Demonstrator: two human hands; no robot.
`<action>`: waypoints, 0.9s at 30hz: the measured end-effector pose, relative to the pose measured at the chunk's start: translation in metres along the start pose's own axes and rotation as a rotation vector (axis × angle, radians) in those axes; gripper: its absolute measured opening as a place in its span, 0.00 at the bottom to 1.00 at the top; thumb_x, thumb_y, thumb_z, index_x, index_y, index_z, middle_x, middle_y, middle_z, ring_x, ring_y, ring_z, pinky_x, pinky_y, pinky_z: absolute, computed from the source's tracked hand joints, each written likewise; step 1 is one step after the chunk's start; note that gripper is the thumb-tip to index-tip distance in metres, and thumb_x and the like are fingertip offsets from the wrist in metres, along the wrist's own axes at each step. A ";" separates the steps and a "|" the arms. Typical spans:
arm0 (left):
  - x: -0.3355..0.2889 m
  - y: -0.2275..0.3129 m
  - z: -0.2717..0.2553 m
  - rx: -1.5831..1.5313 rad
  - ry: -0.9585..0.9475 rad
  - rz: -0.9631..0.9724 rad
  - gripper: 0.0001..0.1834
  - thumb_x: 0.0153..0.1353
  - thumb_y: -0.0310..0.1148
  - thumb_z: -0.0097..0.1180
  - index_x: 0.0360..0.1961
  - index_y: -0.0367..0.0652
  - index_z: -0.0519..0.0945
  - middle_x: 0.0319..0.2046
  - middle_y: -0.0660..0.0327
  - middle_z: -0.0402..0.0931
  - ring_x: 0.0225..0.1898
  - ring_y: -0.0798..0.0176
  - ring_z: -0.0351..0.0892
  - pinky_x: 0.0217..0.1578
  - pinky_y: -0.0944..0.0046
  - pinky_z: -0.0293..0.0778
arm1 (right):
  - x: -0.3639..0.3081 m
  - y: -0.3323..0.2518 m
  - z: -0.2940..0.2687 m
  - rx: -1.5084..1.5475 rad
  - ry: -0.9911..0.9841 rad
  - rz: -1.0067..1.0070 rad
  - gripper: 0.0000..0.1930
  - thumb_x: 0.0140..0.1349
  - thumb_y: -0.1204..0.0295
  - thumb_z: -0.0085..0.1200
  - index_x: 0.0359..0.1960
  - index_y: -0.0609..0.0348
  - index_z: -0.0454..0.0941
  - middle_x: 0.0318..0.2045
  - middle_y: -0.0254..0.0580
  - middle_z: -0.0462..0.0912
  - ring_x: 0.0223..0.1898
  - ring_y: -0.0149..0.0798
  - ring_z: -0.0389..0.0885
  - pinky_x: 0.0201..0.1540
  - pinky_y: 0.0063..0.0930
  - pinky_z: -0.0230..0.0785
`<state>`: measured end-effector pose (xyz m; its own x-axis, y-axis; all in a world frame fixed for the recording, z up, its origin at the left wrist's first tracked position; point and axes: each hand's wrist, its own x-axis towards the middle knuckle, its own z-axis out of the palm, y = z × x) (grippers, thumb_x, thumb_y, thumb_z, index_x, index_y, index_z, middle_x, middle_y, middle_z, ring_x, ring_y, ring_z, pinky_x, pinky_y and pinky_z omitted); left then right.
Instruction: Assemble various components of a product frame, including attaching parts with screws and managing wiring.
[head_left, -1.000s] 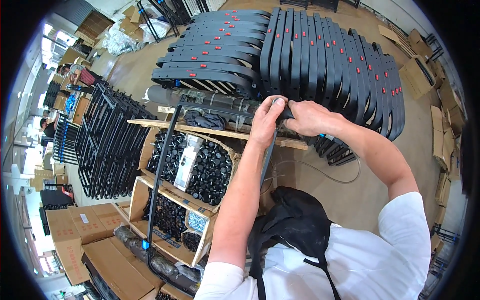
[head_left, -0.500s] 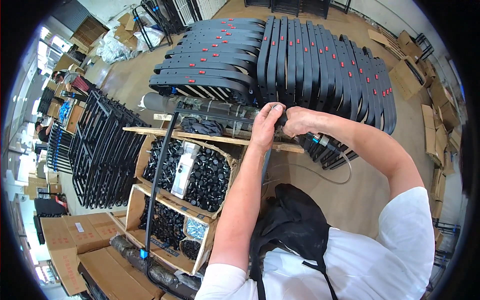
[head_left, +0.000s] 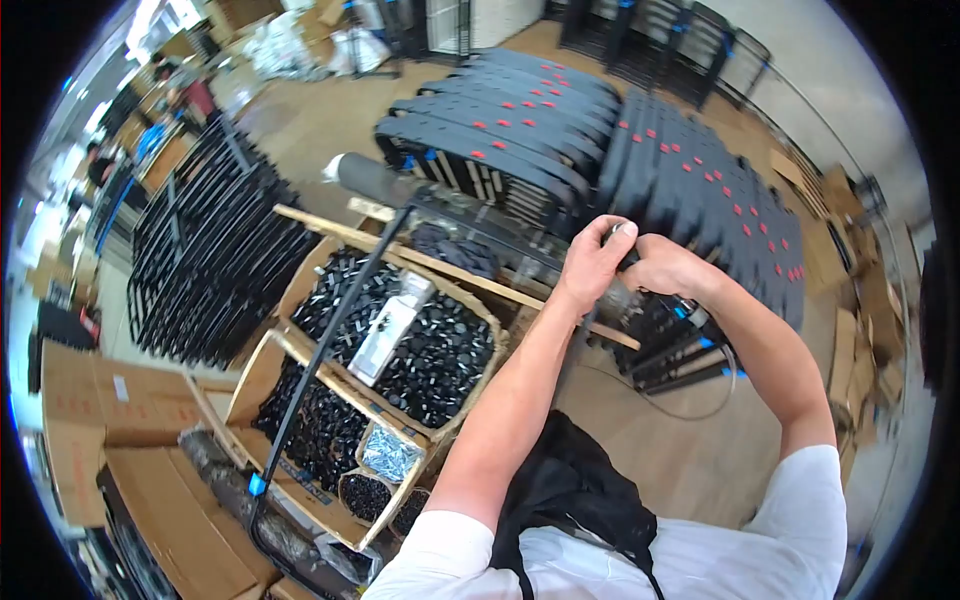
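Observation:
A black metal tube frame [head_left: 325,345] lies slantwise over the parts boxes and the padded support; its upper bar runs to my hands. My left hand [head_left: 592,265] is closed around the frame's far right corner, thumb on top, by a small dark piece. Right beside it, my right hand [head_left: 672,268] is wrapped round an air driver, mostly hidden by the fingers. A thin clear hose [head_left: 700,413] curves down from the tool. Exactly where the driver's tip meets the frame is hidden behind my hands.
Open boxes of black knobs [head_left: 440,365] and dark small parts [head_left: 315,420] stand left, with a white box [head_left: 392,330] on the knobs. Black frames with red pieces [head_left: 520,120] stack beyond. More black frames [head_left: 200,260] and cartons [head_left: 170,520] stand left. Two people work far left.
My view has swung, so the stacks and boxes sit differently in the picture. Both hands have stayed together at the frame's corner, the right one still on the driver.

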<state>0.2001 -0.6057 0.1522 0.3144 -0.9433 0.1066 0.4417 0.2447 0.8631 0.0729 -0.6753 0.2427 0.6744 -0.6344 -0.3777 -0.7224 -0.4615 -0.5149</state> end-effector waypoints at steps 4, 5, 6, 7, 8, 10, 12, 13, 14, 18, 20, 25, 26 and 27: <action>0.010 0.070 -0.092 0.127 0.143 0.122 0.13 0.74 0.38 0.62 0.50 0.39 0.84 0.45 0.65 0.83 0.48 0.71 0.78 0.54 0.66 0.75 | 0.074 -0.105 0.000 -0.235 -0.164 -0.138 0.19 0.51 0.60 0.60 0.26 0.69 0.84 0.22 0.51 0.86 0.27 0.46 0.88 0.35 0.43 0.80; 0.020 0.083 -0.119 0.160 0.202 0.143 0.13 0.74 0.37 0.62 0.50 0.39 0.84 0.45 0.64 0.83 0.48 0.70 0.79 0.54 0.65 0.75 | 0.097 -0.129 0.004 -0.202 -0.202 -0.198 0.18 0.53 0.60 0.59 0.25 0.68 0.84 0.21 0.50 0.86 0.26 0.45 0.89 0.35 0.43 0.80; 0.027 0.097 -0.147 0.139 0.273 0.173 0.13 0.74 0.38 0.61 0.49 0.39 0.84 0.44 0.64 0.83 0.47 0.69 0.79 0.53 0.64 0.75 | 0.123 -0.154 0.013 -0.244 -0.180 -0.220 0.18 0.54 0.60 0.58 0.25 0.67 0.85 0.22 0.49 0.87 0.27 0.44 0.89 0.35 0.42 0.80; 0.035 0.113 -0.176 0.124 0.345 0.206 0.13 0.74 0.38 0.60 0.48 0.39 0.84 0.43 0.64 0.82 0.46 0.67 0.79 0.52 0.63 0.76 | 0.149 -0.180 0.023 -0.281 -0.157 -0.249 0.17 0.55 0.61 0.56 0.25 0.66 0.86 0.23 0.49 0.88 0.28 0.44 0.90 0.35 0.42 0.81; 0.045 0.127 -0.204 0.083 0.370 0.211 0.12 0.73 0.38 0.61 0.46 0.39 0.84 0.41 0.64 0.82 0.43 0.68 0.79 0.49 0.64 0.76 | 0.174 -0.201 0.030 -0.247 -0.170 -0.284 0.17 0.55 0.62 0.56 0.26 0.66 0.86 0.23 0.48 0.88 0.28 0.44 0.90 0.36 0.41 0.81; 0.061 0.147 -0.251 0.039 0.409 0.213 0.11 0.72 0.37 0.61 0.44 0.40 0.84 0.39 0.65 0.82 0.40 0.68 0.79 0.44 0.65 0.77 | 0.220 -0.235 0.044 -0.222 -0.178 -0.346 0.16 0.56 0.61 0.58 0.26 0.64 0.84 0.22 0.45 0.87 0.24 0.41 0.87 0.33 0.38 0.80; 0.075 0.158 -0.279 0.028 0.425 0.229 0.12 0.72 0.38 0.60 0.43 0.40 0.84 0.38 0.63 0.81 0.39 0.67 0.79 0.43 0.64 0.77 | 0.253 -0.254 0.051 -0.222 -0.181 -0.366 0.15 0.56 0.60 0.59 0.27 0.62 0.82 0.21 0.41 0.85 0.21 0.38 0.85 0.29 0.36 0.77; 0.078 0.156 -0.285 0.025 0.441 0.231 0.12 0.72 0.38 0.60 0.43 0.40 0.84 0.38 0.63 0.81 0.39 0.67 0.79 0.43 0.64 0.77 | 0.262 -0.256 0.054 -0.228 -0.195 -0.374 0.15 0.56 0.60 0.59 0.27 0.62 0.82 0.21 0.41 0.85 0.21 0.38 0.85 0.29 0.36 0.77; 0.083 0.153 -0.289 0.023 0.474 0.224 0.12 0.72 0.38 0.60 0.43 0.39 0.84 0.38 0.63 0.82 0.39 0.67 0.80 0.43 0.64 0.77 | 0.270 -0.258 0.054 -0.253 -0.207 -0.366 0.15 0.56 0.61 0.59 0.27 0.62 0.82 0.21 0.41 0.85 0.21 0.38 0.85 0.29 0.36 0.77; 0.091 0.144 -0.307 0.043 0.522 0.217 0.13 0.72 0.38 0.60 0.45 0.39 0.85 0.39 0.62 0.82 0.40 0.66 0.80 0.44 0.63 0.78 | 0.286 -0.265 0.059 -0.257 -0.250 -0.334 0.14 0.59 0.63 0.58 0.29 0.63 0.83 0.25 0.41 0.87 0.26 0.39 0.87 0.36 0.37 0.79; 0.094 0.142 -0.309 0.055 0.527 0.218 0.13 0.72 0.38 0.60 0.45 0.39 0.85 0.39 0.62 0.82 0.40 0.66 0.80 0.45 0.63 0.78 | 0.290 -0.266 0.056 -0.254 -0.279 -0.330 0.14 0.60 0.63 0.57 0.34 0.64 0.83 0.27 0.42 0.88 0.27 0.39 0.88 0.36 0.37 0.80; 0.097 0.142 -0.315 0.054 0.537 0.218 0.13 0.72 0.39 0.60 0.45 0.39 0.84 0.41 0.64 0.82 0.42 0.67 0.78 0.46 0.64 0.76 | 0.297 -0.271 0.056 -0.344 -0.302 -0.326 0.15 0.59 0.62 0.56 0.31 0.64 0.84 0.26 0.44 0.88 0.28 0.41 0.88 0.37 0.38 0.79; 0.097 0.140 -0.315 0.035 0.539 0.215 0.13 0.72 0.39 0.60 0.46 0.40 0.84 0.41 0.64 0.82 0.43 0.68 0.78 0.48 0.63 0.75 | 0.298 -0.272 0.057 -0.388 -0.296 -0.334 0.16 0.59 0.62 0.55 0.29 0.65 0.84 0.25 0.45 0.87 0.28 0.43 0.88 0.37 0.39 0.79; 0.095 0.138 -0.315 0.036 0.541 0.218 0.13 0.72 0.39 0.60 0.46 0.40 0.84 0.41 0.64 0.82 0.43 0.68 0.78 0.48 0.63 0.75 | 0.300 -0.272 0.058 -0.389 -0.297 -0.338 0.16 0.59 0.62 0.55 0.29 0.65 0.84 0.25 0.45 0.87 0.28 0.43 0.88 0.37 0.39 0.79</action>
<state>0.5553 -0.5905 0.1259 0.7837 -0.6206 0.0245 0.2924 0.4035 0.8670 0.4805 -0.7043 0.2242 0.8500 -0.2384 -0.4697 -0.4254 -0.8366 -0.3452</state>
